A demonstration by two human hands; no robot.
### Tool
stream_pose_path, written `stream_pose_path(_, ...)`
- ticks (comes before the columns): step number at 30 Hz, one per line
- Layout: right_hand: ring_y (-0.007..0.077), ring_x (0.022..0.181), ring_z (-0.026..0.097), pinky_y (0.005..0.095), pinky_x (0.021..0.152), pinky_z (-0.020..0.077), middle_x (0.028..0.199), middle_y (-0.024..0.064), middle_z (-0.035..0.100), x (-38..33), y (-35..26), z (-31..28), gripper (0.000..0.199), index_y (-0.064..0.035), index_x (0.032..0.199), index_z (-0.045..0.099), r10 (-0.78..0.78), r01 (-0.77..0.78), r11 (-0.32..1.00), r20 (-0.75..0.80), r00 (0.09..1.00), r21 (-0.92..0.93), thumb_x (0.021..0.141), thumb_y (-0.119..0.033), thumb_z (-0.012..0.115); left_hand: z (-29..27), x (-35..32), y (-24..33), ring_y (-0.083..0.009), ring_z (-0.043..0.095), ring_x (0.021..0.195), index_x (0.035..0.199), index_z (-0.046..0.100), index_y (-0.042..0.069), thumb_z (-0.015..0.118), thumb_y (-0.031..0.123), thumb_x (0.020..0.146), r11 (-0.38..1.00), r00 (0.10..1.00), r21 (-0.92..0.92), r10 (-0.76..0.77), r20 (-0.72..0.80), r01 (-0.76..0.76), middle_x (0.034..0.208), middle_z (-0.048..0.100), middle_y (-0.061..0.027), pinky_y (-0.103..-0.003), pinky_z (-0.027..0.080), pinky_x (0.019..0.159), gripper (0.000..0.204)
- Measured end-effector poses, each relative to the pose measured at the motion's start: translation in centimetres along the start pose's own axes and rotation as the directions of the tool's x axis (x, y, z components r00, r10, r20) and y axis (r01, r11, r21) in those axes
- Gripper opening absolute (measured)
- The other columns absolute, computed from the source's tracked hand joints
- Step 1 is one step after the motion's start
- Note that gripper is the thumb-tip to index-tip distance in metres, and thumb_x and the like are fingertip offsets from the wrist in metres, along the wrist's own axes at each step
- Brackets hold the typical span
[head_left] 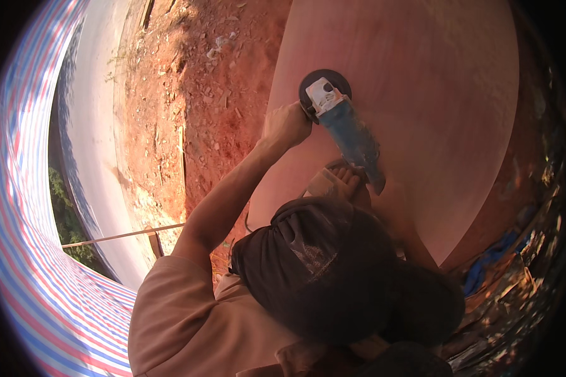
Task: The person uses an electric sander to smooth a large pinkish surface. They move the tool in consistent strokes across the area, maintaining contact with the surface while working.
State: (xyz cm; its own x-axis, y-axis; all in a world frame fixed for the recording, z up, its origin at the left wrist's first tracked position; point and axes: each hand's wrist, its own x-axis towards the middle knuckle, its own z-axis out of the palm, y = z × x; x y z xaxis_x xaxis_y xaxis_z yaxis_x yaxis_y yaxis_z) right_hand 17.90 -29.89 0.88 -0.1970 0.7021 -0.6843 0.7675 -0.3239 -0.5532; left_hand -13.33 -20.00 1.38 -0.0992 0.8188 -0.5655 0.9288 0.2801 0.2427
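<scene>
A teal angle grinder with a pale grey head rests over a large reddish board. Its round dark disc is at the far end, against the board's surface. My left hand is closed at the side of the grinder's head, where a side grip is mostly hidden by the fingers. My right hand is at the tool's rear end, partly hidden behind the dark cap. Beside the rear end, what looks like toes and a pale strap show, indistinctly.
Red earth with wood scraps lies left of the board, with a pale paved strip beyond. A striped tarp runs along the left side. At right are a blue cloth and scattered debris.
</scene>
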Motion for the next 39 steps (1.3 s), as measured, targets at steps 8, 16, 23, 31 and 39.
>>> stream_pose_path(8, 0.0484, 0.127, 0.066, 0.0508, 0.106, 0.0519, 0.130, 0.0358, 0.068, -2.9, 5.9, 0.0, 0.060, 0.0097, 0.139, 0.062, -0.048, 0.097, 0.988, -0.346, 0.937, 0.124, 0.095, -0.028, 0.078, 2.3, 3.6, 8.5, -0.0416, 0.076, 0.088, 0.098, 0.077, 0.006, 0.063, 0.027, 0.095, 0.963, 0.963, 0.009, 0.269, 0.020, -0.269, 0.091, 0.078, -0.0216, -0.052, 0.059, 0.078, 0.025)
stream_pose_path(16, 0.0508, 0.114, 0.071, 0.0522, 0.092, 0.0559, 0.118, 0.0330, 0.072, 3.5, -1.0, -1.7, 0.055, 0.0110, 0.129, 0.062, 0.023, -0.022, 1.000, -0.062, 0.998, 0.016, 0.095, -0.030, 0.079, -2.4, 5.6, 3.2, -0.0368, 0.078, 0.097, 0.099, 0.082, 0.012, 0.071, 0.025, 0.088, 0.998, 0.997, 0.064, 0.027, -0.076, -0.022, 0.098, 0.080, -0.0173, -0.050, 0.059, 0.084, 0.020)
stream_pose_path(23, 0.0442, 0.100, 0.074, 0.0503, 0.087, 0.0562, 0.105, 0.0256, 0.073, 6.0, -0.3, -4.2, 0.050, 0.0072, 0.123, 0.064, 0.071, -0.046, 0.996, -0.344, 0.936, 0.080, 0.093, -0.029, 0.081, -4.3, 14.2, 10.8, -0.0357, 0.078, 0.101, 0.108, 0.082, 0.012, 0.070, 0.040, 0.093, 0.958, 0.973, 0.184, 0.229, -0.025, -0.221, 0.107, 0.081, -0.0145, -0.047, 0.060, 0.084, 0.034)
stream_pose_path(31, 0.0287, 0.083, 0.073, 0.0465, 0.077, 0.0546, 0.087, 0.0158, 0.069, 5.6, 3.1, -5.4, 0.039, 0.0040, 0.105, 0.065, 0.233, -0.122, 0.951, -0.402, 0.886, 0.282, 0.092, -0.029, 0.082, -3.4, 17.1, 19.1, -0.0307, 0.079, 0.102, 0.110, 0.082, 0.012, 0.074, 0.037, 0.090, 0.868, 0.899, 0.238, 0.433, 0.066, -0.436, 0.109, 0.082, -0.0120, -0.044, 0.061, 0.085, 0.034)
stream_pose_path(39, 0.0436, 0.088, 0.077, 0.0515, 0.077, 0.0574, 0.090, 0.0255, 0.075, 8.5, -3.1, -3.1, 0.042, 0.0063, 0.109, 0.069, 0.001, 0.011, 0.999, -0.309, 0.951, 0.036, 0.091, -0.029, 0.083, -6.6, 15.4, 7.6, -0.0348, 0.076, 0.110, 0.116, 0.081, 0.017, 0.070, 0.038, 0.095, 0.969, 0.988, 0.201, 0.153, -0.020, -0.146, 0.110, 0.081, -0.0132, -0.048, 0.059, 0.091, 0.032)
